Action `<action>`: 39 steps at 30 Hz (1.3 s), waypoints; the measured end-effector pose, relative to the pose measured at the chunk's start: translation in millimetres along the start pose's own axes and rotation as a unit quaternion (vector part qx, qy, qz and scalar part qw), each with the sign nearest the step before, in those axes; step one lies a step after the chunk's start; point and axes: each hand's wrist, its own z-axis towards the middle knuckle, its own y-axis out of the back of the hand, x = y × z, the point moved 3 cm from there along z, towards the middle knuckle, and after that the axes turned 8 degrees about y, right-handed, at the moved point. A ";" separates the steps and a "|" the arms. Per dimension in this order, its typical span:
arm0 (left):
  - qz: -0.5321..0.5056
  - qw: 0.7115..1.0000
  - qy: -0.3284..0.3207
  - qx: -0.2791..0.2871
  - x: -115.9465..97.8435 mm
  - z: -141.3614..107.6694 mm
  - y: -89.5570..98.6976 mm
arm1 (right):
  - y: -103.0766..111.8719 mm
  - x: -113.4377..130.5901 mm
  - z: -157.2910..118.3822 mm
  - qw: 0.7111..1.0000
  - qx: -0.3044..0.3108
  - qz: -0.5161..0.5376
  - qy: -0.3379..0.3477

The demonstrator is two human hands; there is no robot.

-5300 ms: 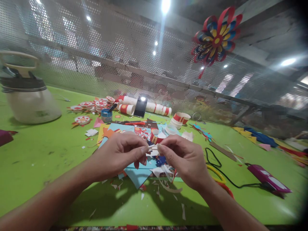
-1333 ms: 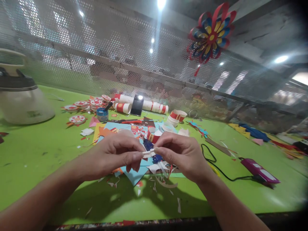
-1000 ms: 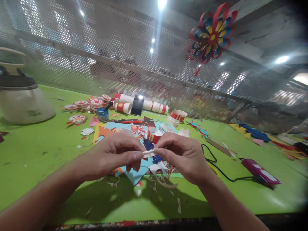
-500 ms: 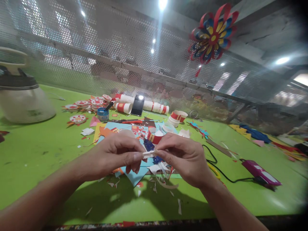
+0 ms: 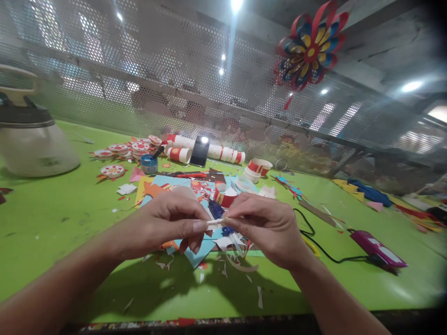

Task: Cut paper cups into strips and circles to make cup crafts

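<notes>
With fingers (image 5: 190,209) closed, the left hand (image 5: 171,225) and right hand (image 5: 267,228) are pinching a narrow, white, paper-like strip (image 5: 214,222) above jagged paper scraps (image 5: 226,243). A smooth green table (image 5: 87,200) is stretching toward a perforated panel (image 5: 164,56).

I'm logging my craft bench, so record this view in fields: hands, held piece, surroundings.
Held piece: thin white strip, material unclear
Left hand: pinches one end
Right hand: pinches the other end
Below: light-blue paper sheets, white scraps
Surface: bright green tabletop
Right side: purple rectangular box with black cable
Far side: black rectangular phone, squat blue jar
Overhead: red, blue and yellow looped flower ornament
</notes>
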 end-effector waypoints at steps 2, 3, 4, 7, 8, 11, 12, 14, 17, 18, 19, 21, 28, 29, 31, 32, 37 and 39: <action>-0.006 1.000 0.001 0.002 -0.3 0.1 0.1 | 0.0 -0.1 0.0 1.000 -0.002 0.002 0.004; -0.010 1.000 0.003 0.003 -0.4 0.1 0.2 | -0.1 -0.3 0.0 1.000 -0.002 0.003 0.006; -0.013 1.000 0.005 0.004 -0.5 0.1 0.2 | -0.1 -0.4 0.1 1.000 -0.003 0.004 0.008; -0.017 1.000 0.009 0.007 -0.4 0.0 0.4 | -0.3 -0.6 0.0 1.000 0.002 0.003 0.010; -0.016 1.000 0.011 0.007 -0.1 0.0 0.6 | -0.3 -0.5 -0.1 1.000 0.003 0.002 0.010; -0.014 1.000 0.015 0.005 1.2 0.0 1.3 | -0.1 -0.1 -0.2 1.000 0.002 0.004 0.012; -0.014 1.000 0.017 0.005 1.7 -0.1 1.4 | 0.0 -0.1 -0.2 1.000 0.001 0.004 0.012; -0.010 1.000 0.021 0.003 2.5 -0.3 1.6 | 0.1 -0.4 -0.2 1.000 0.001 0.003 0.012; -0.009 1.000 0.025 0.001 3.0 -0.5 1.8 | -0.1 -1.0 -0.2 1.000 0.002 0.000 0.011; -0.008 1.000 0.025 0.001 3.1 -0.6 1.9 | -0.2 -1.2 -0.2 1.000 0.001 -0.001 0.012; -0.008 1.000 0.026 0.001 3.2 -0.5 2.0 | -0.4 -1.4 -0.3 1.000 0.001 -0.001 0.011; -0.005 1.000 0.025 -0.001 3.2 -0.5 2.2 | -1.0 -1.7 -0.2 1.000 0.004 -0.001 0.011; -0.001 1.000 0.024 0.001 2.4 -0.3 1.4 | -1.0 -2.8 0.0 1.000 0.006 0.001 -0.004; 0.000 1.000 0.021 0.002 2.1 0.0 1.3 | -0.8 -2.8 -0.1 1.000 0.007 0.000 -0.006; 0.003 1.000 0.016 0.006 1.5 0.8 1.2 | 0.0 -2.5 -0.1 1.000 0.011 -0.003 -0.011; 0.007 1.000 0.015 0.007 1.3 1.1 1.3 | 0.4 -2.3 -0.1 1.000 0.014 -0.006 -0.015; 0.046 0.998 0.032 -0.013 0.3 1.4 2.5 | 2.4 -2.8 0.8 0.998 0.034 -0.013 -0.053; 0.071 0.997 0.029 -0.021 -0.9 1.0 2.7 | 2.9 -3.9 1.4 0.997 0.040 -0.011 -0.065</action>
